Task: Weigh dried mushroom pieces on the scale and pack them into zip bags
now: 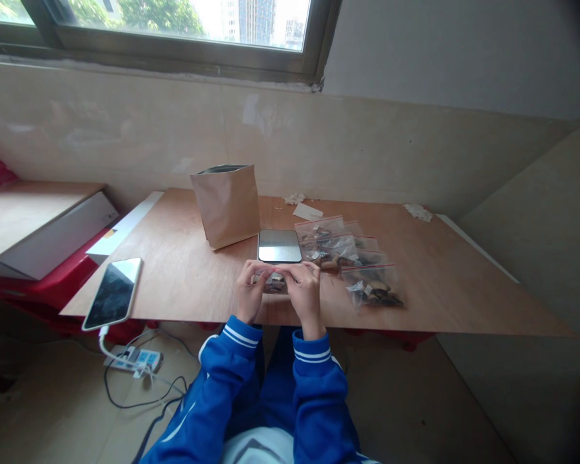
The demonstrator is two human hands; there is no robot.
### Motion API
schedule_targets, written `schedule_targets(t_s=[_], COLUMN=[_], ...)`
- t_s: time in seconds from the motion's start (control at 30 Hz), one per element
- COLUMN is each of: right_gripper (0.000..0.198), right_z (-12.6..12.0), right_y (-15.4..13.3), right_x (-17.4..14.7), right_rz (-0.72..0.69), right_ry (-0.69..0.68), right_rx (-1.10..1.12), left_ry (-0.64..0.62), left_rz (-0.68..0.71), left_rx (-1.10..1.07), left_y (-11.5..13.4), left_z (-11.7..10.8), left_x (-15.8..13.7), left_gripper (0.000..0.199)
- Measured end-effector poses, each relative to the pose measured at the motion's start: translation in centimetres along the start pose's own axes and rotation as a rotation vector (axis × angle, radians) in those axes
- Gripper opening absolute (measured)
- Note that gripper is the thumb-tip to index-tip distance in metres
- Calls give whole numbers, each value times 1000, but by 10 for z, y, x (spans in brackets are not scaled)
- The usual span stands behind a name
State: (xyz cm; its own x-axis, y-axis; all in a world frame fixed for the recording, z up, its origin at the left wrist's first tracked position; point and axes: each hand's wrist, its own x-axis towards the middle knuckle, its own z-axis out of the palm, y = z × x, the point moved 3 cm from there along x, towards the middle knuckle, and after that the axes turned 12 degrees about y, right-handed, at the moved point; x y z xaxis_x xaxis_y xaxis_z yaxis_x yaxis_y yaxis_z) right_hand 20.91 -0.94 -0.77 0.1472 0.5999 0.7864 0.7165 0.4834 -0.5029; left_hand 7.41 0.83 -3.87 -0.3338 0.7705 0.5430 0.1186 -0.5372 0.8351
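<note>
Clear plastic bag (275, 285), its top pinched by the fingers of left hand (252, 282) and right hand (303, 283), just in front of a silver-topped scale (280, 246); filled zip-lock bags (374, 287) lie to the right.

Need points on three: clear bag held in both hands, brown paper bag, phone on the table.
Held clear bag (275, 284): head view, on its visible lower part.
Brown paper bag (229, 209): head view, middle of its front panel.
Phone (113, 293): head view, middle of its dark screen.
</note>
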Motion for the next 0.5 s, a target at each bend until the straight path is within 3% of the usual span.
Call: schedule_targets(t_s=[0.5], right_gripper=[27], right_z=[-5], right_y=[8], right_x=[0], right_rz=[16], right_ry=[-57], right_rx=[-12], left_ry=[-107], left_rz=[-29], left_rx=[-6], left_y=[-1], left_z=[-3], left_x=[1], left_gripper=[14])
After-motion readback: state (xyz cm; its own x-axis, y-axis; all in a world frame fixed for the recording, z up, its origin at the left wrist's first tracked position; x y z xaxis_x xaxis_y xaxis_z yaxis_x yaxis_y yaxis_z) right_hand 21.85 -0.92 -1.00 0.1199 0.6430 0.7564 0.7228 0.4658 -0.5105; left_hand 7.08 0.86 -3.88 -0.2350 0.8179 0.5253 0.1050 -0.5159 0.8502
